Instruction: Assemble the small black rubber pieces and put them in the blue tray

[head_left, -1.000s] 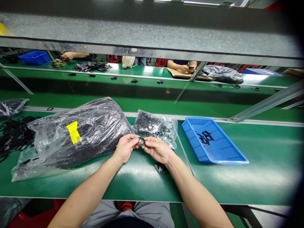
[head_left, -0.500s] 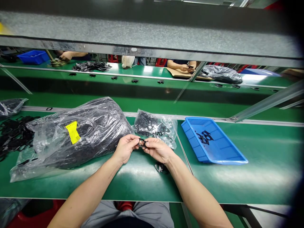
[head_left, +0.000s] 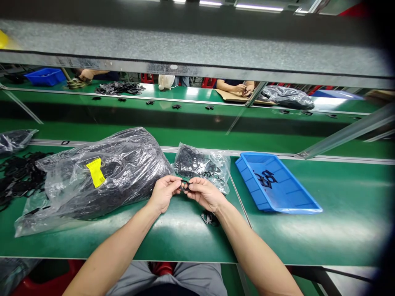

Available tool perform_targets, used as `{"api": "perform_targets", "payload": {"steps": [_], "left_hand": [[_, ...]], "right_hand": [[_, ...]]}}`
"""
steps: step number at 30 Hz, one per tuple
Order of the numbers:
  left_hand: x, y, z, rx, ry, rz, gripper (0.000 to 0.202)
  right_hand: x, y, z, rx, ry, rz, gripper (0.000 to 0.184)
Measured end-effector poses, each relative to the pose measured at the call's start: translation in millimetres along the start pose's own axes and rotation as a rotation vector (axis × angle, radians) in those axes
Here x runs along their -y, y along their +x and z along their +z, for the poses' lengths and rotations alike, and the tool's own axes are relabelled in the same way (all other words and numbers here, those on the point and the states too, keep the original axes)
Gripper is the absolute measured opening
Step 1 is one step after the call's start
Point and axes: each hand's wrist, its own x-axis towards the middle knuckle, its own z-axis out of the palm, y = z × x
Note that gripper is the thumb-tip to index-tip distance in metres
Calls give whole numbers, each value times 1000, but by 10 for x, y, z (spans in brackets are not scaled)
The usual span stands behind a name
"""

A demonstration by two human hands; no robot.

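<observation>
Between my two hands is a small black plastic frame (head_left: 185,182) with an opening in it. My left hand (head_left: 164,192) pinches its left end between thumb and fingers. The right end is gripped the same way by my right hand (head_left: 206,193). Just behind my hands lies a small clear bag (head_left: 197,159) full of black ring-like parts. A large clear bag (head_left: 123,164) of dark parts, with a yellow label, rests to the left of my left hand. Under my right wrist, partly covered, are a few loose black parts (head_left: 210,218).
A blue tray (head_left: 293,199) holding several black frames stands at the right. Loose black parts (head_left: 21,172) are heaped at the far left. Across the green bench (head_left: 173,242), co-workers' hands (head_left: 243,88) handle parts. A metal beam (head_left: 197,70) crosses overhead.
My hands stay almost where they were, still pinching the black frame, which appears slightly turned. The view has tilted a little. Across the bench, a co-worker's hands have shifted.
</observation>
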Motion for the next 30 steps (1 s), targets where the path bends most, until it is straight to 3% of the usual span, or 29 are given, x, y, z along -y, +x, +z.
{"api": "perform_targets", "payload": {"steps": [6, 16, 30], "left_hand": [[31, 12, -15, -20, 39, 32, 26], [46, 33, -36, -20, 116, 98, 27], [45, 41, -24, -36, 49, 83, 29]], "right_hand": [[-5, 15, 5, -44, -42, -57, 21], [9, 1, 0, 17, -84, -15, 23], [-82, 46, 72, -51, 46, -138, 23]]}}
